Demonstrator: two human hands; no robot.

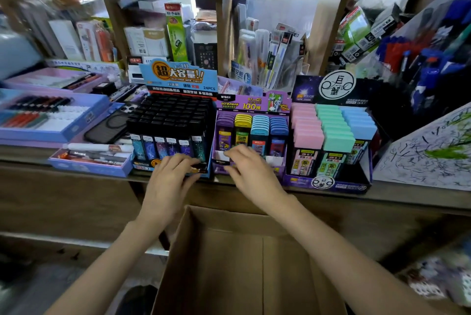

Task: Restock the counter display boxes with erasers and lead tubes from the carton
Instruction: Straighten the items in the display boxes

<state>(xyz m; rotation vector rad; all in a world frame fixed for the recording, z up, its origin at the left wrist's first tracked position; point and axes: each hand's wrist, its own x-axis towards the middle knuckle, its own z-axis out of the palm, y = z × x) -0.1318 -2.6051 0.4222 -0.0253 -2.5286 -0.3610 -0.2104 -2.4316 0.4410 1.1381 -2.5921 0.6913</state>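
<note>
Two bare forearms reach over an open brown cardboard carton (pixel 237 263) standing below a wooden counter (pixel 23 155). The left hand (pixel 168 174) rests, fingers spread and relaxed, on the front of a blue display box (pixel 178 75) packed with black-capped lead tubes (pixel 173 115). The right hand (pixel 251 171) touches the front lip of the neighbouring purple display box (pixel 254 104) of coloured lead tubes (pixel 252 123). Whether it pinches anything cannot be told.

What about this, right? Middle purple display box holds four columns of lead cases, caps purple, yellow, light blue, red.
Head view: in the purple display box, the fourth column's caps are dark blue, not red. The rest stands.
</note>
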